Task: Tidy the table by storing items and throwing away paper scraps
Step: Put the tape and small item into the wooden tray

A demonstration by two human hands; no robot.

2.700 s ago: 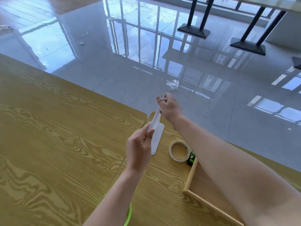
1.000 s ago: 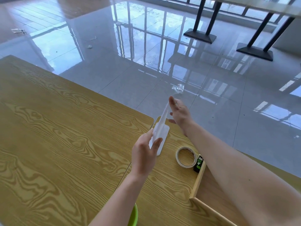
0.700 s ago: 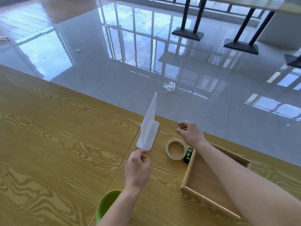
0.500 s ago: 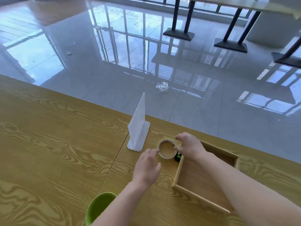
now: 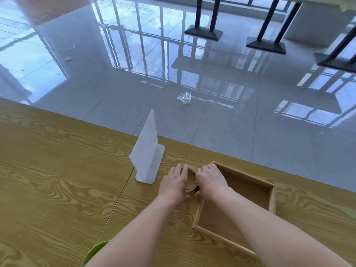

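Near far edge of table, at left wall of wooden tray: white stand upright, just beside hands. Left hand fingers laid over left rim of tape roll, right hand curled against right rim. Firm grasp by either: cannot tell, thumbs hidden. Roll lies on table, outside tray. Risks: uneven lift tips roll, which rolls off far edge; left-hand swing topples stand.

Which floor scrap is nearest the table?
The clear crumpled wrapper, just beyond the far edge of the table. The other scrap is small and far off to the left.
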